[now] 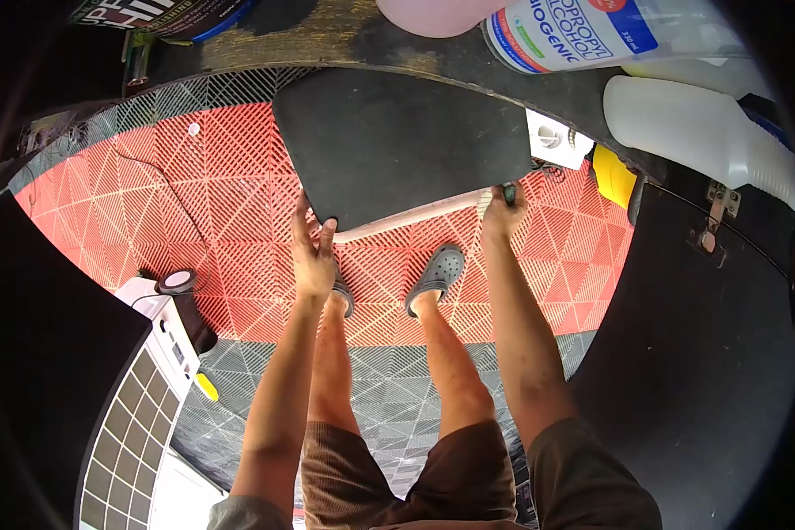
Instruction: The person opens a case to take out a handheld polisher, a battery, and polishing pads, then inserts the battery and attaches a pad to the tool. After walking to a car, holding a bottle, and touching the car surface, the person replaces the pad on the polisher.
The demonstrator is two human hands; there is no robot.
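A large flat black panel with rounded corners and a pale pinkish near edge is in front of me, above the floor. My left hand grips its near left corner, the thumb on top and the fingers along the side. At the near right corner, my right hand is closed around a small dark green thing whose kind I cannot make out. A pale ribbed piece shows beside those fingers, against the panel's edge.
Red and grey grid tiles cover the floor, with a thin cord on the left. An isopropyl alcohol bottle and a white plastic bottle lie along the dark worktop. A white machine stands lower left; a black hinged surface, right.
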